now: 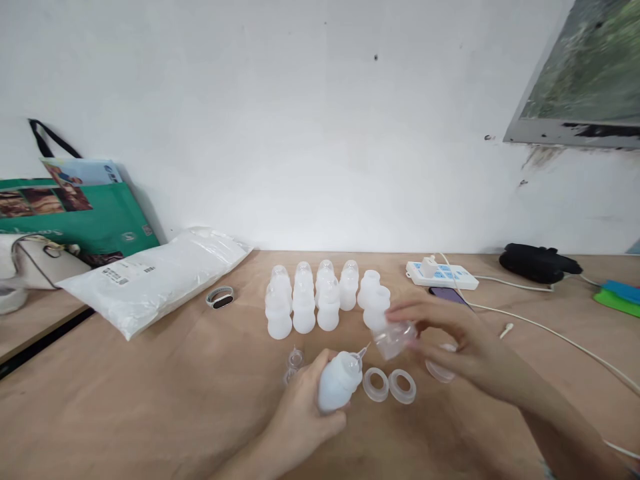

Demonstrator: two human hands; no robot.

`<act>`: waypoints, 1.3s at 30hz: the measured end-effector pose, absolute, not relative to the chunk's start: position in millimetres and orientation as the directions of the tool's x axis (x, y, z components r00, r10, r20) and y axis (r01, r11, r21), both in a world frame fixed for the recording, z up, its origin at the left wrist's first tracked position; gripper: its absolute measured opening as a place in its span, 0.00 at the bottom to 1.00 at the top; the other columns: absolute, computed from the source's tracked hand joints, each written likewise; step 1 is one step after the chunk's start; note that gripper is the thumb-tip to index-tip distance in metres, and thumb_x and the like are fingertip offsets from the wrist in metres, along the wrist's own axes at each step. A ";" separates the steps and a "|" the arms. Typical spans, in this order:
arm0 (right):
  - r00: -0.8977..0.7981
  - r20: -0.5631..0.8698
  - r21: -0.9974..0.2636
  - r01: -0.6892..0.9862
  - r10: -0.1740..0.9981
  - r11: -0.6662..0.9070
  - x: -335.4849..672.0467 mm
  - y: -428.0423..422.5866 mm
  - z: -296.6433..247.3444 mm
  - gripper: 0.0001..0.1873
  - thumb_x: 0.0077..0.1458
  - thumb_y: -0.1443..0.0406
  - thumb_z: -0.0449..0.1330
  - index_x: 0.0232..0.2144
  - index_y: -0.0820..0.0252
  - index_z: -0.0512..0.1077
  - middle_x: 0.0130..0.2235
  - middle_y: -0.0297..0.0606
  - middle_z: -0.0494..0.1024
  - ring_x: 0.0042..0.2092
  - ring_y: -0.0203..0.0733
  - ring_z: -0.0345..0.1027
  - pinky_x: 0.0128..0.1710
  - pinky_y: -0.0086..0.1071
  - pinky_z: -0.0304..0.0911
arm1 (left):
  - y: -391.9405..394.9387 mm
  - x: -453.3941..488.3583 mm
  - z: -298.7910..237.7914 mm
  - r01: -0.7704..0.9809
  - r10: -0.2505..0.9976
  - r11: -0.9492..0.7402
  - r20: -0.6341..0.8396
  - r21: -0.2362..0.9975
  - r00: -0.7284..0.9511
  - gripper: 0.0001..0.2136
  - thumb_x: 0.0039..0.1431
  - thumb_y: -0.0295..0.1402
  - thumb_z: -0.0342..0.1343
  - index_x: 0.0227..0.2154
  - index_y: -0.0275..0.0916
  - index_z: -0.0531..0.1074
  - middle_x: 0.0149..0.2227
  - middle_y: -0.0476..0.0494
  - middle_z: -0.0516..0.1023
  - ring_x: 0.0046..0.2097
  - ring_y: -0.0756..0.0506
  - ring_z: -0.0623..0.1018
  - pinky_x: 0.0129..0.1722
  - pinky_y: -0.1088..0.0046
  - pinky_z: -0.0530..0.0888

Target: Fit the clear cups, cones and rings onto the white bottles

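Observation:
My left hand (309, 407) is wrapped round a white squeeze-type baby bottle (337, 383), which tilts to the right and has a clear pointed tip. My right hand (450, 340) pinches a clear dome cap (394, 339), slightly blurred, just right of that tip and apart from it. Below the cap lie two translucent screw rings (375, 385). Clear nipple-like pieces (295, 359) rest left of my left hand, partly hidden by it. Another clear cap (441, 369) lies partly behind my right hand.
Several capped white bottles (303, 300) stand in rows, with two uncapped bottles (377, 307) to their right. A power strip (443, 274), phone (450, 295) and cable lie at right. A wristband (221, 297), white plastic parcel (165, 273) and bags are at left; a black case (537, 263) is far right.

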State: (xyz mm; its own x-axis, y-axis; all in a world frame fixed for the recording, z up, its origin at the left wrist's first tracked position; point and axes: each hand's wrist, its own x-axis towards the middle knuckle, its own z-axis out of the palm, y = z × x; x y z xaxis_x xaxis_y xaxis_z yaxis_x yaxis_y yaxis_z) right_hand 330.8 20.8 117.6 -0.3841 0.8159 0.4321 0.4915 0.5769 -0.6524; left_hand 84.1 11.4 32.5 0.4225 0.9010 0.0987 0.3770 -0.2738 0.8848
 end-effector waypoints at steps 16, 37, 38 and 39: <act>-0.254 0.463 -0.769 0.362 0.849 0.528 271.1 7.3 68.8 0.13 0.60 0.62 0.61 0.47 0.52 0.74 0.43 0.40 0.81 0.38 0.43 0.74 0.32 0.32 0.70 | 15.4 86.1 21.4 0.140 0.889 -0.215 0.134 0.967 0.439 0.15 0.47 0.28 0.60 0.41 0.38 0.70 0.35 0.48 0.73 0.38 0.45 0.71 0.36 0.73 0.67; -0.587 0.628 -0.130 0.569 0.511 0.812 258.8 -4.3 41.4 0.70 0.44 0.49 0.71 0.71 0.54 0.27 0.73 0.52 0.31 0.70 0.67 0.39 0.58 0.54 0.66 | 3.7 88.9 33.9 -0.237 0.852 -0.001 0.125 0.972 0.508 0.20 0.44 0.24 0.60 0.43 0.38 0.70 0.30 0.52 0.71 0.30 0.52 0.68 0.29 0.78 0.66; -0.588 0.662 -0.082 0.561 0.466 0.824 256.7 -2.7 38.8 0.68 0.44 0.47 0.71 0.71 0.51 0.29 0.73 0.50 0.28 0.70 0.68 0.39 0.58 0.56 0.65 | 3.5 88.3 33.0 -0.231 0.853 -0.007 0.126 0.973 0.506 0.19 0.44 0.24 0.60 0.43 0.38 0.70 0.30 0.52 0.72 0.30 0.51 0.69 0.29 0.79 0.67; -0.582 0.695 -0.034 0.559 0.421 0.828 254.2 -1.2 36.5 0.66 0.45 0.46 0.70 0.70 0.48 0.31 0.73 0.48 0.26 0.70 0.69 0.39 0.59 0.58 0.63 | 3.7 87.9 32.0 -0.218 0.854 -0.020 0.130 0.976 0.503 0.19 0.44 0.23 0.60 0.43 0.38 0.71 0.31 0.52 0.72 0.31 0.51 0.70 0.29 0.79 0.67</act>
State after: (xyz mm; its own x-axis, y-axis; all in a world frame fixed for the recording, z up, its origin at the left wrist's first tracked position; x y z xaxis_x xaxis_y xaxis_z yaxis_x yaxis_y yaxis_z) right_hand 254.2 -1.2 36.5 -0.5821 0.4214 0.6954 0.5594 0.8282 -0.0336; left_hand 87.9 3.7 32.0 0.5030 0.8545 0.1298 -0.2180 -0.0199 0.9757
